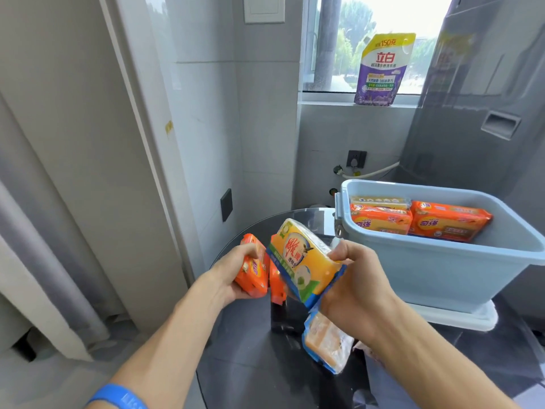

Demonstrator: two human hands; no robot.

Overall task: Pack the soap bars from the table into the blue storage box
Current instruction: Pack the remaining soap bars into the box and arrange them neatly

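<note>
Above dark round table (pixel 250 364), head view: left hand (pixel 233 273) fingers wrapped round orange soap bar (pixel 254 268); right hand (pixel 354 281) pinches yellow soap bar (pixel 303 258), tilted. Another wrapped bar (pixel 327 343) lies below right hand. Blue storage box (pixel 442 270) near right, three bars inside. Step: carrying pair over. Next: lift over rim, set beside packed ones.

Round dark glass table (pixel 250 364), blue storage box (pixel 442 273) (on its lid), wrapped soap bar (pixel 326 343)
</note>
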